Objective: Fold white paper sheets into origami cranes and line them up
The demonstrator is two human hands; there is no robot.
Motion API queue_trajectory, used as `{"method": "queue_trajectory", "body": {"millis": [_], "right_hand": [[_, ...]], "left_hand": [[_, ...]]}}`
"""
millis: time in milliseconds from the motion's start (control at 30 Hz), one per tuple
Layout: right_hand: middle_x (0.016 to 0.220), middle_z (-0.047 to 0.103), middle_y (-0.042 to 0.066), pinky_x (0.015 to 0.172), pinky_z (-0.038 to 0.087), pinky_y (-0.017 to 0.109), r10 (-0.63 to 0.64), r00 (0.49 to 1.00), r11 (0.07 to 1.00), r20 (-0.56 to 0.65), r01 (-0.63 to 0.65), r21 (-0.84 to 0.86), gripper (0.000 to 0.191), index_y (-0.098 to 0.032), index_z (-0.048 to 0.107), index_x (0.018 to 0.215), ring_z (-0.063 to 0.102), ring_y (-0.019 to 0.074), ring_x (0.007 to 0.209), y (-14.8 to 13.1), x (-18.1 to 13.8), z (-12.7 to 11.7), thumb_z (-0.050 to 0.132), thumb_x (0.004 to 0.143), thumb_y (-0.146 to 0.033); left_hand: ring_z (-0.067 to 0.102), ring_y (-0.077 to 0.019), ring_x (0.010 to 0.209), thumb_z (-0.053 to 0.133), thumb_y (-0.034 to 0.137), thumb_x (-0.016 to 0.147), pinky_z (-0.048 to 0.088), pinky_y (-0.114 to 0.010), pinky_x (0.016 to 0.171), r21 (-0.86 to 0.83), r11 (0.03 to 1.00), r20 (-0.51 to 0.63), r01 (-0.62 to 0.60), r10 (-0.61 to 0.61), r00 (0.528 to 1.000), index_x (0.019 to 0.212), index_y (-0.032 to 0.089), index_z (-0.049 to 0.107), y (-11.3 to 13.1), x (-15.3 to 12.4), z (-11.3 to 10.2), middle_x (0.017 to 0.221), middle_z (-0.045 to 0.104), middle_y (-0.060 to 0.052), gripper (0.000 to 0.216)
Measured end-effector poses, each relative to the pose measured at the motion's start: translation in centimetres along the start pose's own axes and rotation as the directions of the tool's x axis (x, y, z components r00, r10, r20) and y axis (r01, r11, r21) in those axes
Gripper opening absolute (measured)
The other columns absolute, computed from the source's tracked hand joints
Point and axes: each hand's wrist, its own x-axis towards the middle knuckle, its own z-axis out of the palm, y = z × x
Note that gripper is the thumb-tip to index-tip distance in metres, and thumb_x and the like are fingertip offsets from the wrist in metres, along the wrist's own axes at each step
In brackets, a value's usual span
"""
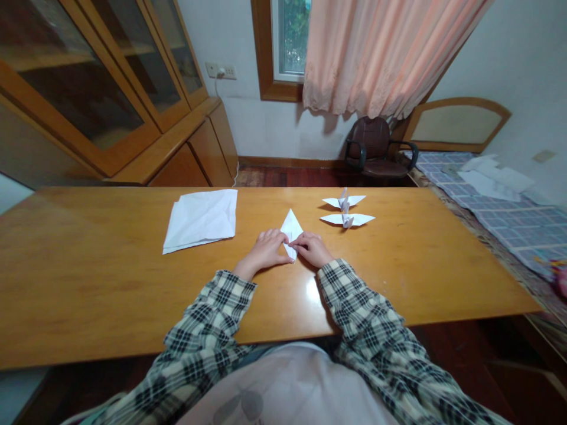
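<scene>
A white piece of folded paper [291,223], kite-shaped with a point at the far end, lies on the table between my hands. My left hand [267,248] is at its left edge, the thumb by the near tip and the fingers curled along the side, holding it. From the right, my right hand [312,248] pinches the paper's right side, close to its middle. The fingertips of both hands almost meet and cover part of the folds. Beyond my right hand stand two finished paper cranes, a nearer crane [348,221] and a farther crane [344,202], wings spread.
A stack of white paper sheets [201,219] lies to the left on the wooden table [110,283]. Past the table are a brown armchair [374,147], a glass-door cabinet [133,88] and a bed [487,195] with papers on it.
</scene>
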Motion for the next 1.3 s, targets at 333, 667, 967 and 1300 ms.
{"method": "queue_trajectory", "body": {"millis": [333,667,967,1300], "right_hand": [[0.088,0.068,0.001,0.082,0.040,0.033,0.043,0.998,0.999,-0.036,-0.042,0.028,0.032,-0.023,0.062,0.114,0.059,0.0170,0.082,-0.2,-0.1,-0.1,0.063,0.083,-0.019],[0.100,0.064,0.008,0.083,0.037,0.037,0.093,0.993,0.984,-0.074,-0.102,-0.143,0.055,-0.022,0.054,0.131,0.056,0.0234,0.093,-0.3,-0.2,-0.3,0.069,0.080,-0.035],[0.101,0.064,0.008,0.085,0.034,0.038,0.139,0.989,0.959,-0.042,-0.145,-0.243,0.052,-0.022,0.056,0.131,0.054,0.0262,0.099,-0.8,-0.1,-1.0,0.063,0.084,-0.044],[0.100,0.067,0.007,0.085,0.034,0.036,0.156,0.985,0.975,-0.072,-0.165,-0.148,0.038,-0.023,0.060,0.122,0.056,0.0228,0.095,-0.5,0.1,-0.8,0.055,0.090,-0.042]], "left_hand": [[0.055,-0.0243,0.100,0.062,0.055,0.081,0.038,-0.036,0.085,-0.059,0.998,-0.088,-0.012,0.007,0.996,0.096,0.023,0.056,-0.4,0.4,0.4,0.101,0.061,-0.003,0.036],[0.055,-0.0260,0.106,0.061,0.044,0.085,0.039,-0.037,0.090,-0.031,0.999,-0.101,0.045,-0.048,0.994,0.127,0.024,0.052,-0.9,0.9,0.9,0.111,0.060,-0.006,0.047],[0.057,-0.0247,0.103,0.062,0.043,0.085,0.041,-0.038,0.090,-0.059,0.998,-0.126,0.017,-0.025,0.992,0.120,0.023,0.054,-0.9,0.8,0.9,0.110,0.061,-0.006,0.041],[0.060,-0.0231,0.094,0.068,0.037,0.079,0.042,-0.036,0.084,-0.120,0.992,-0.165,0.028,-0.047,0.985,0.105,0.021,0.053,-1.0,0.8,0.9,0.097,0.063,-0.003,0.034]]}}
